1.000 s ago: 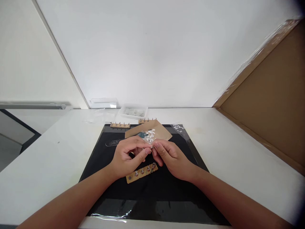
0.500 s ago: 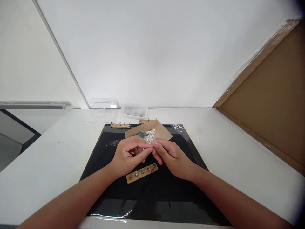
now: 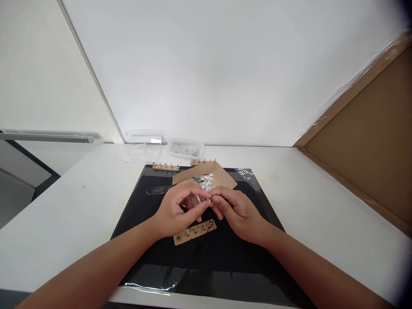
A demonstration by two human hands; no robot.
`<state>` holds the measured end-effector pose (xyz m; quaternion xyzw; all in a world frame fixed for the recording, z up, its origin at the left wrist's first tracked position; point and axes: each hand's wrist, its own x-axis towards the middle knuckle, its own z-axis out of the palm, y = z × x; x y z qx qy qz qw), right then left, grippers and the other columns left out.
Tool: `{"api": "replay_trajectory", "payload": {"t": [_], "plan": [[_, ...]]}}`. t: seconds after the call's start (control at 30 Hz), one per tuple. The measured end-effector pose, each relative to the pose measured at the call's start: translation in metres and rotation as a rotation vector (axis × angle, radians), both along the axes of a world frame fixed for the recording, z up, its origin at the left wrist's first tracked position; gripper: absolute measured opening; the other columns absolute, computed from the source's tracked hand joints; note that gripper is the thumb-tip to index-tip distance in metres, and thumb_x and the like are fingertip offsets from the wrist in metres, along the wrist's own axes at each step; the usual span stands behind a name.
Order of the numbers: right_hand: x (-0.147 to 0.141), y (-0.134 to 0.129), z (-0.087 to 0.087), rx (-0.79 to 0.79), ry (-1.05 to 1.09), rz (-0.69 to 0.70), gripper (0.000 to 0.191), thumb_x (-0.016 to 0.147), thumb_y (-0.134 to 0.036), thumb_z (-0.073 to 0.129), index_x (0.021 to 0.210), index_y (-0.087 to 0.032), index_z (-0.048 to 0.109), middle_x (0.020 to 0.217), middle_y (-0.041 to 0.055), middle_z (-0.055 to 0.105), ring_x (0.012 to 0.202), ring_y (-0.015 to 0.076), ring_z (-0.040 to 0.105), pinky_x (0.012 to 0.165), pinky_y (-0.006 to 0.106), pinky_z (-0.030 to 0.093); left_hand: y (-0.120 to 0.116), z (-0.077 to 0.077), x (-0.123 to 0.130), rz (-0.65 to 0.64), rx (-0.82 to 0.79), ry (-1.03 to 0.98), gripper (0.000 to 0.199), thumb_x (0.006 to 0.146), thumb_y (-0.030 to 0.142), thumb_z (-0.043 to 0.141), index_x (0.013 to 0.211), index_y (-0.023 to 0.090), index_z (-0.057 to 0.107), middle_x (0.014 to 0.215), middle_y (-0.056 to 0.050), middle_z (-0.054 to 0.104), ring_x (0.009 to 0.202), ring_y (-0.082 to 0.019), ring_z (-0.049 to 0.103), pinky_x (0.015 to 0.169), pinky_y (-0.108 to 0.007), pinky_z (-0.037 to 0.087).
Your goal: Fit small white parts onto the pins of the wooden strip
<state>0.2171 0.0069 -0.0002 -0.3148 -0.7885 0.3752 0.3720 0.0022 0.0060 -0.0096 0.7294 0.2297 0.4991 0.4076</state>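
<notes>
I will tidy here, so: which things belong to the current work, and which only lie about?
Probably in use:
tiny pinched item
nearest wooden peg strip
white pieces on brown paper
black mat

Probably lying about:
crumpled clear plastic
cardboard panel

Head camera: single view | Station: head-worn, above the near side of the white table [image 3: 64, 210] | Facing: forward and down, across the black mat [image 3: 231, 259] to the far white wall [image 3: 209, 77] | Range: close; left hand [image 3: 180, 208] and right hand [image 3: 240, 214] near mid-frame | Right limit: brown cardboard panel [image 3: 367, 137]
</notes>
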Motion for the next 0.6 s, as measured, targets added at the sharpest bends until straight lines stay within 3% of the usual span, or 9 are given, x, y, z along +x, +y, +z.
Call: {"api": "replay_trajectory", "payload": {"t": [0.2,0.6], "plan": [[-0.0005,-0.0004,-0.0001,0.037,-0.041,-0.018,0.03,0.113,-0.04,0.043,0.101,-0.023,0.066,0.062,-0.0045,0.056,0.059,0.0138,0.052,0.062,0.027,0.041,-0.0005,-0.0003,-0.001,-0.031,0.006,0.005,0.013,0.099,0.016,0.068,0.111,0.017,0.065,0.102,-0.003,0.057,0.059,-0.005,0.067,0.051,-0.016,0.055],[-0.0012,0.0,0.001,0.084,-0.046,-0.03,0.029,0.113,-0.036,0.043,0.097,-0.023,0.063,0.061,-0.006,0.055,0.057,0.0115,0.051,0.062,0.024,0.04,-0.0005,0.0,-0.0006,0.025,0.109,0.037,0.012,0.098,0.012,0.066,0.109,0.017,0.064,0.105,-0.004,0.056,0.057,-0.004,0.066,0.049,-0.016,0.053]]}}
